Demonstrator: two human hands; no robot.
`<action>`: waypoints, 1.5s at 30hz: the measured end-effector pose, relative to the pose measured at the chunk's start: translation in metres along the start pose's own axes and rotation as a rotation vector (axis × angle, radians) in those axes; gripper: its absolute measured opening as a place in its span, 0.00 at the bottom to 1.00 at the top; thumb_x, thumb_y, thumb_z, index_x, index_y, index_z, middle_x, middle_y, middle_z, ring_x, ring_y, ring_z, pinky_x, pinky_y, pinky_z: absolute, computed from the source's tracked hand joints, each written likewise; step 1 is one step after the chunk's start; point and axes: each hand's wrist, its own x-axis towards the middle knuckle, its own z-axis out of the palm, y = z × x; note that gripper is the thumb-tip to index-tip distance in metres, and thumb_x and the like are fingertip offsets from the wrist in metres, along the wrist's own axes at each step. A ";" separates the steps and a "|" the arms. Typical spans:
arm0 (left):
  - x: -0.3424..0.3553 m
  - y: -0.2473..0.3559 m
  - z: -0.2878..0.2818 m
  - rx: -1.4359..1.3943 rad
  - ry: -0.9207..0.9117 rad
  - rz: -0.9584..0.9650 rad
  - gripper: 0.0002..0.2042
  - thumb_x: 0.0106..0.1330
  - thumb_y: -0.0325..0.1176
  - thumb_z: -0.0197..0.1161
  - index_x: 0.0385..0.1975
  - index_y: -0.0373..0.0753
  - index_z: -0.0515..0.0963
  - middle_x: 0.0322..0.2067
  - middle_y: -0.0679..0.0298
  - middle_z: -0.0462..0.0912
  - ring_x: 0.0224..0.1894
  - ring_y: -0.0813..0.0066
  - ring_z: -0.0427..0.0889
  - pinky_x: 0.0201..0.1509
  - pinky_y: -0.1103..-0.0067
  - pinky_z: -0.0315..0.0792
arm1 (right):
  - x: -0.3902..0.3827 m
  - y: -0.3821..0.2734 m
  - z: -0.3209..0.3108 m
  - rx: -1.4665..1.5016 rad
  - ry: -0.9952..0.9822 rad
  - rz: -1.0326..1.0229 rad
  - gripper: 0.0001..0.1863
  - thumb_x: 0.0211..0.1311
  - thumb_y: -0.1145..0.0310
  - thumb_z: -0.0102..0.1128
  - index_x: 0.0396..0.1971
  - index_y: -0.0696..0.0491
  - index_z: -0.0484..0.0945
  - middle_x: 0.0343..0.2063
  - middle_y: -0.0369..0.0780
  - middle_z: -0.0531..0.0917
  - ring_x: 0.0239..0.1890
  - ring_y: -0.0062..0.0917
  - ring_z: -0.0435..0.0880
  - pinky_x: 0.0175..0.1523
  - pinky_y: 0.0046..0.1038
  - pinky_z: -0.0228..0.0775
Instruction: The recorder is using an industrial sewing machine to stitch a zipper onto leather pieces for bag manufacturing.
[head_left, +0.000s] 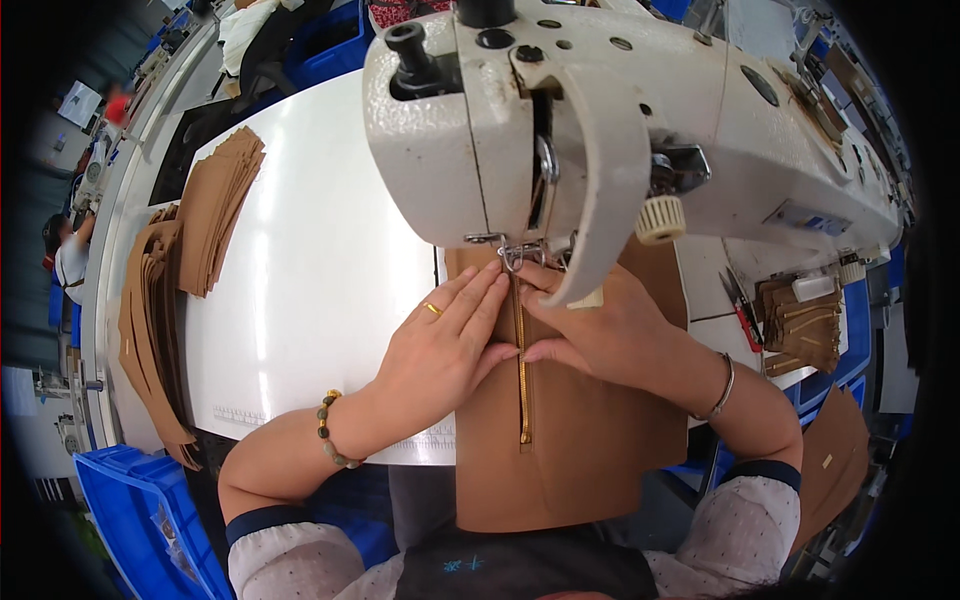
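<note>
A brown panel [570, 470] with a long gold zipper [524, 400] set lengthwise in it lies under the presser foot [512, 255] of a white sewing machine [430, 150]. My left hand [440, 345] rests on the panel left of the zipper, fingers stretched toward the foot, thumb beside the zipper. My right hand [610, 335] lies on it to the right, fingers reaching close to the foot and partly hidden behind the machine's guard, thumb extended to the zipper.
Brown cut pieces are stacked on the white table [280, 300] at left [215, 210]. At right are red-handled scissors [745, 320] and zippered pieces [800, 325]. A blue bin [145, 515] is at lower left, loose panels [830, 460] at lower right. Another person [72, 258] sits far left.
</note>
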 end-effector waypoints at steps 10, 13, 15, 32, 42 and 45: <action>0.005 0.002 -0.008 0.138 -0.091 0.044 0.33 0.64 0.43 0.69 0.65 0.29 0.72 0.63 0.53 0.77 0.66 0.54 0.75 0.68 0.65 0.70 | 0.000 0.000 0.005 -0.017 0.023 -0.012 0.23 0.52 0.45 0.71 0.34 0.52 0.85 0.38 0.43 0.82 0.52 0.39 0.80 0.71 0.46 0.65; 0.007 0.000 -0.009 0.151 -0.095 0.054 0.32 0.64 0.44 0.69 0.64 0.30 0.73 0.63 0.54 0.77 0.65 0.55 0.75 0.67 0.65 0.70 | -0.003 -0.001 0.004 -0.089 0.076 0.009 0.24 0.52 0.44 0.71 0.34 0.51 0.86 0.37 0.43 0.81 0.51 0.39 0.80 0.71 0.48 0.65; 0.007 -0.001 -0.009 0.142 -0.094 0.052 0.32 0.64 0.44 0.69 0.64 0.30 0.74 0.63 0.55 0.77 0.65 0.56 0.75 0.67 0.65 0.70 | -0.004 -0.001 0.004 -0.080 0.063 0.019 0.24 0.51 0.43 0.71 0.34 0.51 0.86 0.36 0.43 0.80 0.51 0.39 0.80 0.71 0.48 0.65; 0.006 -0.002 -0.006 0.164 -0.065 0.071 0.32 0.64 0.46 0.69 0.63 0.30 0.75 0.63 0.55 0.78 0.65 0.56 0.75 0.69 0.64 0.69 | -0.002 -0.002 0.003 -0.058 0.041 0.033 0.25 0.51 0.43 0.71 0.37 0.50 0.86 0.35 0.42 0.79 0.49 0.38 0.79 0.71 0.49 0.65; 0.009 -0.003 -0.006 0.170 -0.051 0.068 0.31 0.63 0.45 0.69 0.62 0.31 0.76 0.62 0.56 0.77 0.66 0.57 0.74 0.69 0.64 0.68 | -0.001 0.001 0.003 -0.062 0.040 0.035 0.25 0.52 0.43 0.70 0.36 0.51 0.86 0.34 0.42 0.79 0.50 0.38 0.79 0.71 0.47 0.65; 0.010 -0.003 -0.006 0.150 -0.045 0.049 0.31 0.62 0.44 0.70 0.63 0.32 0.76 0.61 0.58 0.76 0.66 0.57 0.74 0.68 0.64 0.69 | -0.001 0.002 0.004 -0.062 0.033 0.035 0.25 0.52 0.44 0.70 0.36 0.52 0.86 0.36 0.42 0.80 0.52 0.39 0.80 0.72 0.47 0.64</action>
